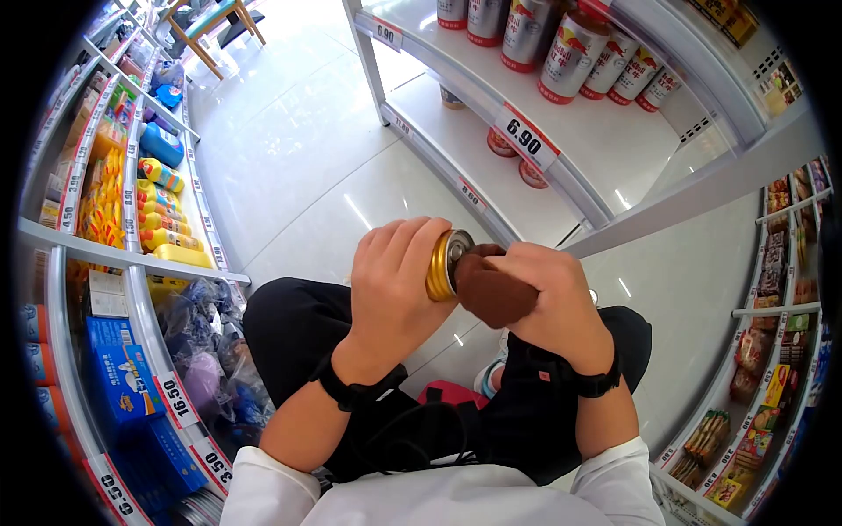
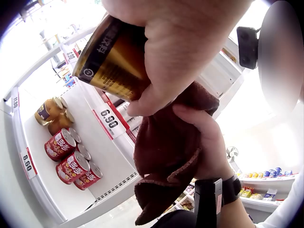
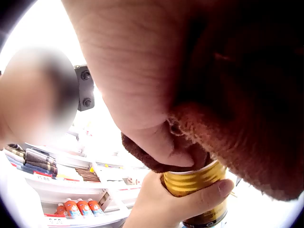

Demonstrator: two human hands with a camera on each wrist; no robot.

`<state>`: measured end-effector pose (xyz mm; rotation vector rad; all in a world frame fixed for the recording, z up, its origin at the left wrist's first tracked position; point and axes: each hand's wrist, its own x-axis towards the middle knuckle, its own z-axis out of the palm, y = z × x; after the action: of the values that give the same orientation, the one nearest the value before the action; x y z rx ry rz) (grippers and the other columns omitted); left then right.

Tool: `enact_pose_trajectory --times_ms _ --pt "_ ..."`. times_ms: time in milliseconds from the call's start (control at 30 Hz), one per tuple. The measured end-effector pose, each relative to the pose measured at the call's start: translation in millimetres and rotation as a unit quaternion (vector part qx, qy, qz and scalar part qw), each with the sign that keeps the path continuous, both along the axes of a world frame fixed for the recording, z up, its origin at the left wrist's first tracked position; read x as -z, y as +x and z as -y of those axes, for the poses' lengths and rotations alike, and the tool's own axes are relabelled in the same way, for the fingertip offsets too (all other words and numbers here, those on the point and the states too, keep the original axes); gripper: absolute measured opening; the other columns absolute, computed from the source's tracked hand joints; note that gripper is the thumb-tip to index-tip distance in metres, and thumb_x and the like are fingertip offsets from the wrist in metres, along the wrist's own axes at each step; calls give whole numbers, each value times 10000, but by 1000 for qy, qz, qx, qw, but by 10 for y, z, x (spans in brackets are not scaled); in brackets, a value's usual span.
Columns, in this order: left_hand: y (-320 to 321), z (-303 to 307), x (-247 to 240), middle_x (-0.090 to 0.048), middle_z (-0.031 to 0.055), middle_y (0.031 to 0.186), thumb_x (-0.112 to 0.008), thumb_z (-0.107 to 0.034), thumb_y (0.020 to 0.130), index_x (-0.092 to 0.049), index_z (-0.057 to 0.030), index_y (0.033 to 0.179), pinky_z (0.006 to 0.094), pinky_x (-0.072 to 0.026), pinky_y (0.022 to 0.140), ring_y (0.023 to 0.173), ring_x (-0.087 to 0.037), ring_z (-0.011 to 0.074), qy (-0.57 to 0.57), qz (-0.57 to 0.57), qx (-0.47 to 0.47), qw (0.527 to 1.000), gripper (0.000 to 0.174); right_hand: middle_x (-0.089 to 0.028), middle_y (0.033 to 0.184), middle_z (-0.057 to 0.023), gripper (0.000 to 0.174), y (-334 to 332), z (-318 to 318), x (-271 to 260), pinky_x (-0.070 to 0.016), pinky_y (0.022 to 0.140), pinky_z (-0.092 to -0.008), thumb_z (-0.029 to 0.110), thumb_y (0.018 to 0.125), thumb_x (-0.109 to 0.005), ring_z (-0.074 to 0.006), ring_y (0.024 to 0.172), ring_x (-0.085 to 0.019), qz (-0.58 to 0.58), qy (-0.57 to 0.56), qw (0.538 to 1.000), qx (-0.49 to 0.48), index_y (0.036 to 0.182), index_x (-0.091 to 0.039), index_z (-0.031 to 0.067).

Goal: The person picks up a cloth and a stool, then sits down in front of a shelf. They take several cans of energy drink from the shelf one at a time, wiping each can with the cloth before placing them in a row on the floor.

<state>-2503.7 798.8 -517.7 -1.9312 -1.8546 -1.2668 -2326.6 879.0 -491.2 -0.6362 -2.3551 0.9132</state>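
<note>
A gold drink can (image 1: 441, 273) with a dark printed band is gripped by my left hand (image 1: 396, 279), its fingers wrapped round the side. The can lies tilted, its silver top facing my right hand (image 1: 553, 294). That hand holds a bunched brown cloth (image 1: 496, 291) against the can's top end. Seen from the left wrist, the cloth (image 2: 168, 152) hangs in folds below the can (image 2: 116, 59). From the right wrist, the cloth (image 3: 256, 142) overlaps the can's rim and the fingertips press into it, while the left thumb lies along the gold side (image 3: 204, 194).
Ahead stands a white shelf (image 1: 605, 167) with silver-and-red cans (image 1: 574, 57) on top and red cans (image 2: 72, 167) lower down. Shelves of yellow bottles (image 1: 162, 210) and blue boxes (image 1: 123, 373) line the left. Snack packets (image 1: 754, 438) fill the right shelves. Glossy tiles (image 1: 298, 158) cover the floor.
</note>
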Motion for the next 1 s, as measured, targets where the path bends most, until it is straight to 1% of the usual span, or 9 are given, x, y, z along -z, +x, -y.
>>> enact_pose_trajectory --times_ms 167,233,333,433,467,533,567,733,1000 --pt "37 53 -45 -650 162 993 -854 -117 587 -614 -32 1090 420 -497 826 918 -629 355 -62 36 32 997 564 -619 843 -111 452 -17 -31 91 -493 635 -362 101 602 -802 -319 720 -590 5 36 997 74 1043 -701 97" --pt "63 65 -9 -648 159 1023 -865 -129 592 -601 -34 1135 404 -504 872 934 -633 364 -72 106 73 989 611 -619 819 -100 422 -67 -135 261 -468 580 -330 66 655 -797 -245 680 -603 -143 -8 987 72 1059 -677 38" --pt "194 144 -129 -628 134 1118 -887 -167 655 -538 -24 1227 366 -500 909 1012 -637 267 -131 265 159 942 685 -630 844 3 244 -104 -47 226 -449 519 -247 59 854 -720 -111 707 -593 -254 -327 885 215 1078 -645 -3" --pt "226 118 -69 -535 116 1246 -879 -148 697 -449 -28 1306 335 -451 976 1151 -550 208 -130 345 235 899 756 -594 1176 -58 278 -204 91 265 -471 891 -289 139 959 -586 -134 1037 -589 -433 -430 788 83 1212 -581 22" --pt "266 138 -12 -535 116 1246 -879 -148 697 -449 -28 1306 335 -451 976 1151 -550 208 -130 345 236 899 756 -561 1268 -75 373 -130 118 344 -383 1029 -319 158 975 -543 -153 1180 -520 -405 -490 769 70 1315 -501 13" --pt "250 109 27 -497 106 1259 -851 -144 746 -354 -36 1366 328 -433 996 1179 -512 195 -116 404 219 881 802 -533 1323 -85 467 -126 214 488 -364 1062 -337 171 971 -551 -195 1230 -502 -345 -383 856 33 1388 -435 -5" --pt "279 111 86 -497 106 1259 -851 -144 746 -354 -36 1366 328 -433 996 1179 -512 195 -116 404 219 881 802 -524 1336 -92 489 -157 279 530 -349 1079 -343 186 974 -549 -208 1257 -490 -376 -490 783 63 1403 -421 -11" --pt "222 64 51 -541 86 1204 -734 -104 864 -383 -29 1349 296 -458 952 1121 -545 158 -91 579 173 791 603 -288 1512 -134 879 -266 345 487 -268 1136 -398 417 934 -612 -247 1409 -306 -345 -372 860 -53 1532 -101 25" --pt "153 66 -31 -587 97 1193 -720 -39 845 -477 30 1326 301 -460 968 1124 -567 164 -18 581 145 800 543 -222 1528 -144 841 -346 555 401 -191 1161 -383 393 983 -530 -253 1431 -242 -348 -352 867 -60 1531 -14 17"
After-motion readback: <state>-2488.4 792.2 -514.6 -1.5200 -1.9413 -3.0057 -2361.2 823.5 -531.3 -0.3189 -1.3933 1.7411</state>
